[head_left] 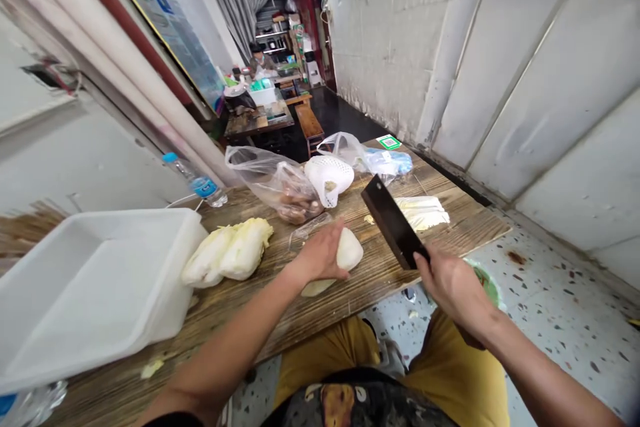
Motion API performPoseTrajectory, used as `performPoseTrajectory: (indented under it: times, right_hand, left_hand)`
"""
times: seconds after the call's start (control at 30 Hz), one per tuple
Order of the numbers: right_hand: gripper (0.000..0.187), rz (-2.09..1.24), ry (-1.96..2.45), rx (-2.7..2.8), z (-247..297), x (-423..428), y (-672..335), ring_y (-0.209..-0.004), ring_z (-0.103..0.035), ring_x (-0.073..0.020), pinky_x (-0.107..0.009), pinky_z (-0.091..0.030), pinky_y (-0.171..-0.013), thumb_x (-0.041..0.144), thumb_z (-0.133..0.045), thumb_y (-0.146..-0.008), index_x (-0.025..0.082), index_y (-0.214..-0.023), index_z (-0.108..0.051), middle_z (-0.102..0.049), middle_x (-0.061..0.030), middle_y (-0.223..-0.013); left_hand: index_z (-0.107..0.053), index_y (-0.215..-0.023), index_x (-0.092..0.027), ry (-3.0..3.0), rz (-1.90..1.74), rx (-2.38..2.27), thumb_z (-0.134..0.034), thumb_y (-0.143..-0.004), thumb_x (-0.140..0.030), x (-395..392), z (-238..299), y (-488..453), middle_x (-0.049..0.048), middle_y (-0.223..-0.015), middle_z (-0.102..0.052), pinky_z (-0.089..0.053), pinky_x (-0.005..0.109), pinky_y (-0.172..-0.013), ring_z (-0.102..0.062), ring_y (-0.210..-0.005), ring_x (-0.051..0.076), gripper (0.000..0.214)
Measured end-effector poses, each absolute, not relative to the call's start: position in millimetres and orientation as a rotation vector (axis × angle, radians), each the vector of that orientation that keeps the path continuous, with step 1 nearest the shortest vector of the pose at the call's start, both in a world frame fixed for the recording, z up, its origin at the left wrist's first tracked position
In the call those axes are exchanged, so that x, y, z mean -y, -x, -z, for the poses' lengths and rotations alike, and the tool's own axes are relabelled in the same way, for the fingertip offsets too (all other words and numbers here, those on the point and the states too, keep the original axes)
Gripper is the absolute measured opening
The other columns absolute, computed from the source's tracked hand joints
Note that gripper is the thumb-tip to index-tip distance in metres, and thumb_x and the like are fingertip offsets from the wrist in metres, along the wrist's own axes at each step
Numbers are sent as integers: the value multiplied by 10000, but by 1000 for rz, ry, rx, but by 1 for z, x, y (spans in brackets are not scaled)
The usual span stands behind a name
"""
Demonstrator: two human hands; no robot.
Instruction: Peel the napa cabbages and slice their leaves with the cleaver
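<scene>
My right hand (453, 280) is closed round the handle of a dark-bladed cleaver (395, 223), held with its broad blade tilted up and leftward over the table's near right side. My left hand (324, 252) grips a white, rounded vegetable piece (350, 249), thumb on the near side and fingers on the far side. Under that hand a pale flat piece (317, 287) lies on the wood. White cabbage leaves (423, 212) are stacked just beyond the blade. Left of my left hand rest pale yellow napa cabbages (243, 250).
A large white plastic tub (173, 233) stands on the wooden table (280, 310) at left. Along the back are a water bottle (203, 185), a clear bag with brown contents (295, 197), a white mesh bag (333, 177) and a blue package (393, 162). A person (261, 61) sits farther off.
</scene>
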State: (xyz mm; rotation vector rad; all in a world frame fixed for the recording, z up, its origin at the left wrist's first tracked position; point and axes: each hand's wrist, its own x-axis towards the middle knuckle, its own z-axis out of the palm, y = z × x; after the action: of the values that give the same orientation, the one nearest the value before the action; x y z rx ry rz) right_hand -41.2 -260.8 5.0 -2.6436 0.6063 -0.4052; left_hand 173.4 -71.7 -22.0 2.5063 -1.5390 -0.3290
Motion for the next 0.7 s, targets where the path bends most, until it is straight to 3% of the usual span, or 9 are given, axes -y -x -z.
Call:
performPoseTrajectory:
  times: [0.07,0.13,0.33,0.5,0.6,0.7]
  right_hand:
    - [284,386,2742,-583,2,251,45,-526,-594,-202,-294,-387,-515,354,-305,-922,200,-801,-510,-615,-83,-607]
    - [275,371,2764,-545,8,247,49,-539,-613,-199,-280,-384,-514,334,-303,-927,199,-819,-518,-629,-80,-617]
    - [264,441,2837,-465,11,243,55,-472,-583,-162,-251,-309,-465,274,-295,-967,177,-860,-516,-616,-43,-589]
    - [174,505,3030,-389,-6,240,61,-393,-495,-136,-253,-202,-435,180,-351,-971,130,-1020,-510,-511,33,-488]
    - [109,562,3097,-291,-15,233,65,-362,-460,-123,-253,-208,-430,123,-397,-927,153,-936,-501,-460,51,-469]
    - [181,604,3064,-304,-13,221,73,-369,-465,-129,-262,-253,-417,36,-376,-838,174,-886,-484,-469,36,-512]
  left_hand:
    - [-182,-1537,-62,-2588,407,1379,-853,-466,-574,69,23,-177,241,-1548,-304,-307,449,-1151,-344,-1412,380,1364]
    - [-254,-1522,-105,-2593,436,1253,-818,-481,-672,66,24,-181,211,-1518,-379,-348,447,-1123,-421,-1365,370,1312]
    - [-386,-1470,-159,-2615,479,1069,-765,-513,-746,71,18,-189,153,-1477,-462,-382,423,-1094,-473,-1326,344,1185]
    - [-488,-1376,-188,-2679,531,1043,-777,-524,-705,77,9,-166,123,-1302,-613,-491,403,-933,-605,-1143,335,1037]
    - [-465,-1366,-115,-2769,376,1162,-787,-568,-629,77,12,-141,163,-1215,-641,-496,418,-914,-626,-1073,348,1002]
    - [-444,-1356,-73,-2789,260,1241,-791,-614,-554,77,17,-126,177,-1198,-637,-471,411,-971,-608,-1095,333,950]
